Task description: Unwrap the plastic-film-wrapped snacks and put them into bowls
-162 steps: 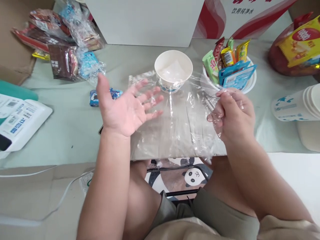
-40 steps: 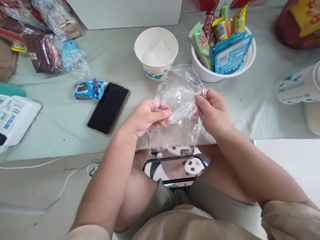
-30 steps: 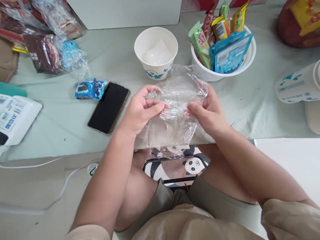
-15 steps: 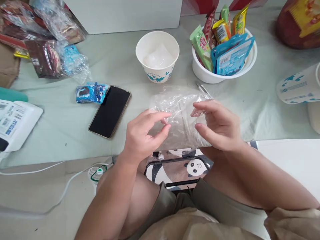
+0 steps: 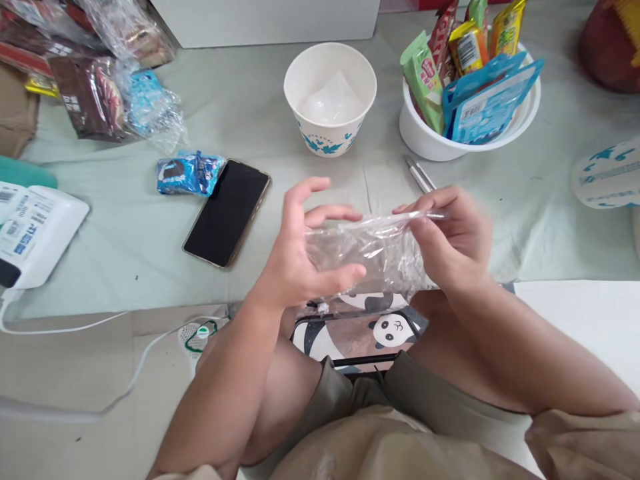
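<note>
A crinkled clear plastic bag (image 5: 373, 257) stretches between my hands above the table's front edge. My right hand (image 5: 453, 240) pinches its upper edge between thumb and fingers. At the bag's other end, my left hand (image 5: 305, 247) has its thumb and fingers spread wide, the plastic lying against the palm side. Beyond the hands stands a white paper cup (image 5: 325, 143) with blue leaf prints and something whitish and translucent inside. Silver pens (image 5: 419, 175) lie just past my right hand.
Left of my hands lie a black phone (image 5: 227, 213) and small blue snack packets (image 5: 187, 175). A white bowl (image 5: 430, 143) of packaged snacks stands back right. More wrapped snacks (image 5: 90, 100) pile up back left, above a white device (image 5: 43, 243) with a cable. A paper cup (image 5: 607, 173) lies tilted at right.
The bag has been lifted off the table and drawn together between my hands. My right hand has closed on its edge; my left fingers have spread wider. The view has shifted slightly.
</note>
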The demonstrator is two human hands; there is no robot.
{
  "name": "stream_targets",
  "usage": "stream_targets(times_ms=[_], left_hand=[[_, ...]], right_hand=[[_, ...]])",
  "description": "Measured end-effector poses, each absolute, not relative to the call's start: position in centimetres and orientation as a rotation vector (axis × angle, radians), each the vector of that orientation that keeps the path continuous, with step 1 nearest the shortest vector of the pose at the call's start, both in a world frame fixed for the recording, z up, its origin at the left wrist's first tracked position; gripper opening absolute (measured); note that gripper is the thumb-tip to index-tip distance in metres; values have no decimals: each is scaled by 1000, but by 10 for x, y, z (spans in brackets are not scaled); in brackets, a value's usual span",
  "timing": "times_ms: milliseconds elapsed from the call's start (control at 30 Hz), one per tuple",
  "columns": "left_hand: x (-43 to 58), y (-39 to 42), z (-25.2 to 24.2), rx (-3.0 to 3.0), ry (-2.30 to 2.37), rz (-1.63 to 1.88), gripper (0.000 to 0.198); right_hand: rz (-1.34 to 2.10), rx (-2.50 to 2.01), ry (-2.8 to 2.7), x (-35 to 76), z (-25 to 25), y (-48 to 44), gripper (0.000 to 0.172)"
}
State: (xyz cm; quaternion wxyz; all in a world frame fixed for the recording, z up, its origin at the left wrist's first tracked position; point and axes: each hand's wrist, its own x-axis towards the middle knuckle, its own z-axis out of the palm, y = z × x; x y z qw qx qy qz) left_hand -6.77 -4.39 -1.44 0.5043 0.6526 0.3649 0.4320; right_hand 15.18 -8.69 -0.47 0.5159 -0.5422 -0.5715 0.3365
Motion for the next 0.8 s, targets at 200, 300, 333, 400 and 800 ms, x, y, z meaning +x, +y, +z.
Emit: stream_targets(times_ms=[200, 300, 333, 400, 800], left_hand=[[-52, -31, -12, 1030, 989, 842, 20], [-47, -26, -13, 967, 969, 850, 21], [-46, -24, -14, 972, 975, 836, 22], [-44, -21, -18, 990, 1007, 821, 24], [-51, -9, -22, 1127, 891, 662, 58]], right_hand=[[1062, -1289, -1120, 157, -17, -73, 53], [1288, -1284, -1098, 159, -16, -68, 66], [1354, -1314, -1100, 159, -15, -68, 60], [1408, -1393, -1092, 158, -13, -66, 38], [1557, -1378, -960, 163, -14, -58, 33]])
